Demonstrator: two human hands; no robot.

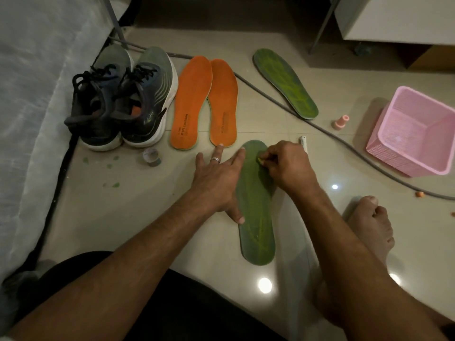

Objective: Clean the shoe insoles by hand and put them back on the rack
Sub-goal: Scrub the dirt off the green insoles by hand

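Note:
A green insole (256, 217) lies lengthwise on the tiled floor in front of me. My left hand (219, 178) lies flat with spread fingers, pressing on the insole's left edge. My right hand (288, 166) is pinched on a small yellowish scrap (259, 160) held against the insole's upper part; what the scrap is I cannot tell. A second green insole (285, 82) lies farther back at the right. Two orange insoles (204, 102) lie side by side behind my left hand.
A pair of dark running shoes (123, 102) stands at the left beside a plastic-covered surface. A pink mesh basket (413, 134) sits at the right. A grey hose (320, 126) crosses the floor. A small jar (151, 156), a pink cap (341, 122) and my bare foot (369, 225) are nearby.

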